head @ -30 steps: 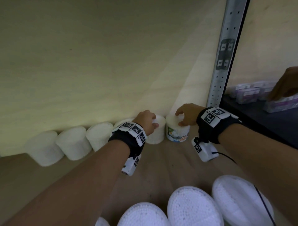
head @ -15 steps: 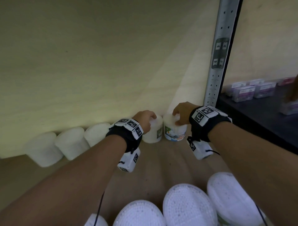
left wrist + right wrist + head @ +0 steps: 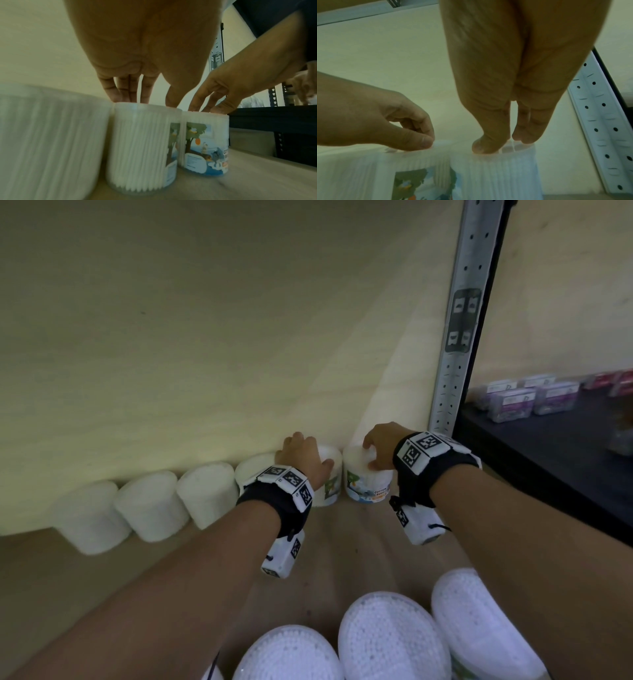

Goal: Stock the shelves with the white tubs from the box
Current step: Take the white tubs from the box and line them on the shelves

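Several white tubs stand in a row along the back wall of the wooden shelf (image 3: 349, 546). My left hand (image 3: 305, 457) grips one tub (image 3: 330, 484) by its lid from above, thumb on the near rim and fingers on the far rim. My right hand (image 3: 376, 446) grips the rightmost tub (image 3: 366, 484) the same way. In the left wrist view these two tubs (image 3: 142, 142) (image 3: 205, 142) stand upright on the shelf, side by side and almost touching. In the right wrist view my thumb and fingertips sit on the right tub's lid (image 3: 494, 175).
Left of my hands stand more tubs of the row (image 3: 150, 505) (image 3: 207, 491). Three tubs (image 3: 390, 635) with dotted white tops fill the bottom of the head view. A perforated metal upright (image 3: 455, 337) stands just right of the row. Beyond it, a dark shelf (image 3: 548, 446) carries purple boxes (image 3: 513, 402).
Both hands have moved the two tubs back toward the wall and closer together. Another person's hand over the right-hand shelf has left the view.
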Available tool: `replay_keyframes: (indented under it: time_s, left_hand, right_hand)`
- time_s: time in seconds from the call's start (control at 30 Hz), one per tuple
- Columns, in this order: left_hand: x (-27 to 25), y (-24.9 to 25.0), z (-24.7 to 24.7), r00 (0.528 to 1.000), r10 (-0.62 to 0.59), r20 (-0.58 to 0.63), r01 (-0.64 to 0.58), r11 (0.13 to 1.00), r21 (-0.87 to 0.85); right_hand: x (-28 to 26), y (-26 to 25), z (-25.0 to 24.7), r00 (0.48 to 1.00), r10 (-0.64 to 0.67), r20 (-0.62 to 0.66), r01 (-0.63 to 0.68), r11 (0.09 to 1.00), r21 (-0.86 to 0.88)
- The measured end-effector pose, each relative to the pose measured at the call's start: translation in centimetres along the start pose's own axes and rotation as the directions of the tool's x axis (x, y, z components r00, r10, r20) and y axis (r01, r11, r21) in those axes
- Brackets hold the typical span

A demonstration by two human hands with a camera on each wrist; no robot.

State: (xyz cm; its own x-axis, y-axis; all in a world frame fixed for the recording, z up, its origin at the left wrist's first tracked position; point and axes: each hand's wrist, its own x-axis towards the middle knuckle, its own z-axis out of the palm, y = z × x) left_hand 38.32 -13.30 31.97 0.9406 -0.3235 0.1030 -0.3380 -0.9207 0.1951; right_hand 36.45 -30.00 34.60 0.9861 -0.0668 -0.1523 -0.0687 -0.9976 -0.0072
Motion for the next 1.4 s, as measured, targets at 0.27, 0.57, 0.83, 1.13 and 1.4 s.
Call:
replay_keyframes:
  time_s: [0.27, 0.57, 0.83, 1.13, 1.4]
  left_hand:
    - [0.4, -0.6, -0.7, 0.994, 0.076, 0.078, -0.072, 0.996, -0.046]
    - [0.2, -1.3, -2.1, 0.977, 0.182, 0.115, -0.163, 0.974, -0.155]
    - [-0.5, -0.9, -1.1, 0.997, 0.04, 0.061, -0.038, 0.999, -0.031]
    - [0.1, -1.4, -1.6, 0.979, 0.103, 0.176, -0.099, 0.995, -0.03]
    - [-0.1, -0.8, -1.3, 0.984, 0.158, 0.088, -0.149, 0.984, -0.097]
  right_hand:
    - [0.0, 0.3, 0.1, 1.0, -0.005, -0.022, 0.006, 0.999, 0.033]
    - [-0.5, 0.6, 0.2, 0.999, -0.012, -0.044, 0.015, 0.997, 0.077]
    - [-0.4, 0.7, 0.6, 0.998, -0.009, -0.059, 0.015, 0.996, 0.092]
    - [-0.3, 0.8, 0.6, 0.998, -0.011, -0.063, 0.018, 0.995, 0.103]
    - [-0.7, 0.7, 0.3, 0.999, -0.024, -0.04, 0.026, 0.998, 0.059]
